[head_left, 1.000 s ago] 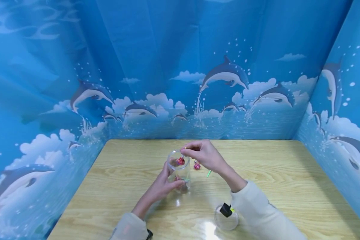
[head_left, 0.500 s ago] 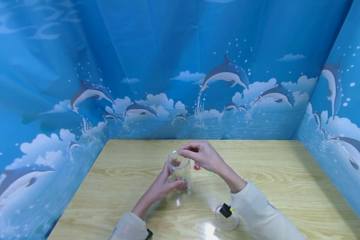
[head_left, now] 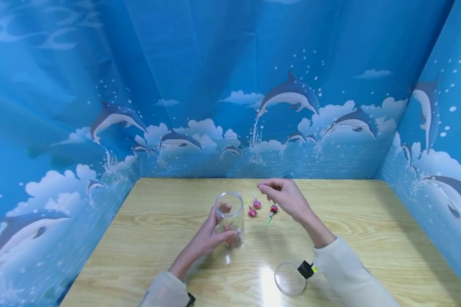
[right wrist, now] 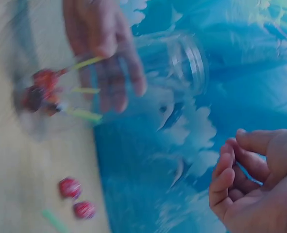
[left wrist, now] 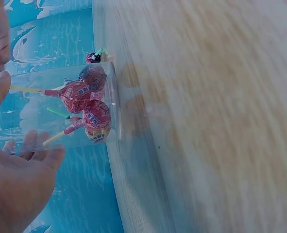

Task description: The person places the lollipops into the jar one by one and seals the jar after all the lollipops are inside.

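A clear plastic jar (head_left: 236, 221) stands upright on the table, its mouth uncovered. My left hand (head_left: 207, 234) grips its side, thumb in front and fingers behind. Inside the bottom lie several red-wrapped lollipops (left wrist: 77, 96), sticks pointing up. My right hand (head_left: 286, 197) hovers above the table to the right of the jar, fingers loosely bent and holding nothing; the right wrist view shows this hand (right wrist: 260, 177) clear of the jar. Nearest it are three lollipops on the table: one with a green stick (head_left: 274, 209), one with a yellow stick (head_left: 252, 212), one with a pale stick (head_left: 257, 204).
A clear round lid (head_left: 290, 279) lies on the wooden table (head_left: 146, 256) toward the front, near the right sleeve (head_left: 349, 273). A blue curtain (head_left: 215, 106) printed with dolphins closes off the back and both sides.
The right hand lowered a lollipop into the jar and let it go. Then it moved away to the right, uncovering the lollipops on the table. The left hand stays on the jar.
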The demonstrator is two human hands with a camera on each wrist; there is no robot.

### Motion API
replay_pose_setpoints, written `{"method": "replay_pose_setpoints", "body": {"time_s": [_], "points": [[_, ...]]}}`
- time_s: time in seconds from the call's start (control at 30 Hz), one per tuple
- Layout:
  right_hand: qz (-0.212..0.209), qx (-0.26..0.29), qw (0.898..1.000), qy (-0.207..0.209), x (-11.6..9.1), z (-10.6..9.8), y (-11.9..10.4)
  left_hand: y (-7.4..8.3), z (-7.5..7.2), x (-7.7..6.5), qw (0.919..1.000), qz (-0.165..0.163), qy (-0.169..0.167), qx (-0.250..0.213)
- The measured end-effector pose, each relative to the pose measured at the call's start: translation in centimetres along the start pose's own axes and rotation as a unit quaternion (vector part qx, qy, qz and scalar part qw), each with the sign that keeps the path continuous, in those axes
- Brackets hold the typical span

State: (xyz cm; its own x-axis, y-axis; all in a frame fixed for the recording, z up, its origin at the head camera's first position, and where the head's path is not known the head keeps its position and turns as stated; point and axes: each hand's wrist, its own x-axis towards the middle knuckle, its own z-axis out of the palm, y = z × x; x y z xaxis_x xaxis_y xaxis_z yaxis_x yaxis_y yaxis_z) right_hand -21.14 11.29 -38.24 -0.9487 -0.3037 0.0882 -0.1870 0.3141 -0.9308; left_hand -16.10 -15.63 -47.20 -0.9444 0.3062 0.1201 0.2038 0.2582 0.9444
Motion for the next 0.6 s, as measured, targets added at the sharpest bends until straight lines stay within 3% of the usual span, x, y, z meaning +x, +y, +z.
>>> {"method": "replay_pose_setpoints", "body": {"time_s": [0.43,0.6], "points": [[0.132,-0.02,0.99,0.046,-1.5,0.0,6.5,0.2,0.0,0.0,1.0,0.003,0.0,0.006],[0.15,-0.027,0.987,0.053,-2.1,1.1,8.4,0.1,0.1,0.0,1.0,-0.001,0.004,0.005]]}}
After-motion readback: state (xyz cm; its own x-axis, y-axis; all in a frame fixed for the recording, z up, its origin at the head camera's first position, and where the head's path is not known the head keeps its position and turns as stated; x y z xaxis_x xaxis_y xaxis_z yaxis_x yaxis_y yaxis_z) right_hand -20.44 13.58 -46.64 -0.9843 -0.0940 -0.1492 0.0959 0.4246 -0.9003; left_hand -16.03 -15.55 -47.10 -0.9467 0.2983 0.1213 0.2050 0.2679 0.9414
